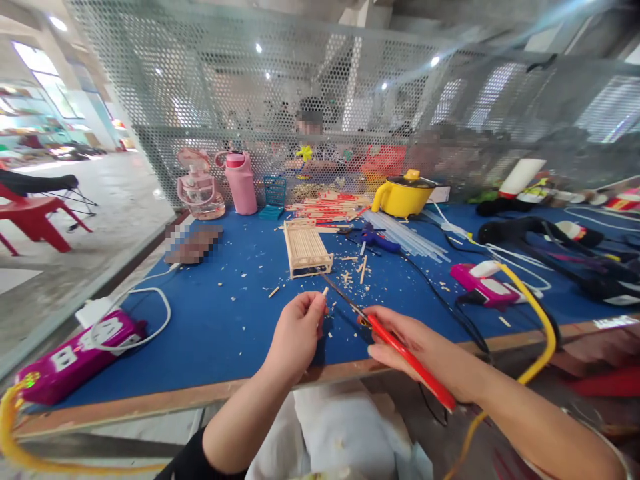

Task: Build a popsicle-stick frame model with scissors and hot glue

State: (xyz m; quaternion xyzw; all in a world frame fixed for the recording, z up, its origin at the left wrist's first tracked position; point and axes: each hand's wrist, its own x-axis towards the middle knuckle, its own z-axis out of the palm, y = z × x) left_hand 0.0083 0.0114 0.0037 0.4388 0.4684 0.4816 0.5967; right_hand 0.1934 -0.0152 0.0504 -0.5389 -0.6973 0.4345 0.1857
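My left hand [297, 330] is closed in a pinch on a short pale wooden stick [325, 291], whose end pokes out above the thumb. My right hand [405, 340] grips a red-handled tool [413, 363] with a long, thin metal tip. That tip points up and left, past the stick, towards a small frame of pale wooden sticks [309, 248] standing on the blue tabletop [200, 327]. Whether the tool is pliers or scissors I cannot make out. Both hands are above the table's front edge, a little apart.
Loose sticks [327, 208] with red marks lie behind the frame. A blue glue gun [380, 239], clear glue sticks [407, 237] and a yellow pot [406, 197] stand right of them. Purple power strips [83, 357] flank the work area. A perforated screen [240, 87] rises behind; a person sits beyond.
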